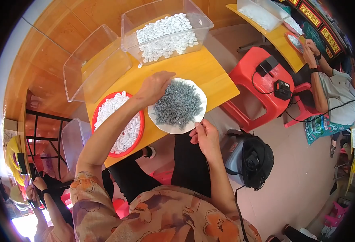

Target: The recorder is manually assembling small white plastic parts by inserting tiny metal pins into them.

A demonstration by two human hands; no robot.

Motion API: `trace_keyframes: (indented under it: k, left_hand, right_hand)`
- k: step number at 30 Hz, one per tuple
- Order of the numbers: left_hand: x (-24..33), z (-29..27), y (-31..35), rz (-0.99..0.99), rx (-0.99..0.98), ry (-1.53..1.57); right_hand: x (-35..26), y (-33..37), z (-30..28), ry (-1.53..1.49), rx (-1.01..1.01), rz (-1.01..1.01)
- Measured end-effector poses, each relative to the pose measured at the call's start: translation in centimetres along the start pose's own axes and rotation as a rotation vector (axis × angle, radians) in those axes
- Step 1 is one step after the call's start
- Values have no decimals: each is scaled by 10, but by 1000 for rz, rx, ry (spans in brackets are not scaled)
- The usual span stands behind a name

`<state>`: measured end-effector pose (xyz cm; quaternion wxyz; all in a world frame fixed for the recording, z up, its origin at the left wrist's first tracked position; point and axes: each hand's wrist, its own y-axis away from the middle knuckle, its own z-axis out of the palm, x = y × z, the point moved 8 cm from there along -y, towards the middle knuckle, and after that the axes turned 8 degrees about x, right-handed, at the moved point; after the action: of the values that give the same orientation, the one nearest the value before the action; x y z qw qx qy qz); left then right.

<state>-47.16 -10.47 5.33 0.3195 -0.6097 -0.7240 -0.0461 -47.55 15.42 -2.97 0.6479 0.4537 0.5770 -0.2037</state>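
A white dish with a wavy rim [203, 103] is heaped with small grey screw-like pieces [177, 105]. It is at the table's near edge, above my lap. My left hand [156, 86] reaches across and wraps the dish's far left rim, its fingertips partly hidden. At the near right rim, my right hand [205, 136] pinches the edge with the thumb on top and the fingers curled below. Under my left forearm is a round red tray [142, 131] full of white oval plastic pieces [125, 135].
A clear bin [207, 26] with more white ovals stands at the table's [217, 80] far side, beside another clear bin [74, 86]. To the right are a red stool [242, 80] with black devices and a black bag [258, 161]. Other people sit at right and lower left.
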Motion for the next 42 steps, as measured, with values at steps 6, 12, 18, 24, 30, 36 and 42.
trace_keyframes:
  k: [6, 12, 18, 24, 30, 36, 42]
  left_hand:
    - [12, 32, 55, 101, -29, -193]
    - [31, 42, 78, 21, -99, -144]
    - [33, 9, 59, 103, 130, -116]
    - [-121, -31, 33, -271, 195, -236]
    - [-140, -18, 21, -432, 76, -230]
    - [-127, 0, 12, -507, 74, -258]
    - [-137, 15, 13, -290, 84, -441]
  right_hand:
    - [17, 2, 8, -209, -46, 51]
    - [13, 4, 13, -367, -68, 60]
    - [17, 2, 5, -406, -51, 66]
    - [7, 2, 11, -369, -70, 58]
    - [10, -3, 8, -381, -59, 84]
    - [8, -6, 19, -358, -50, 69]
    - [7, -3, 24, -318, -58, 37]
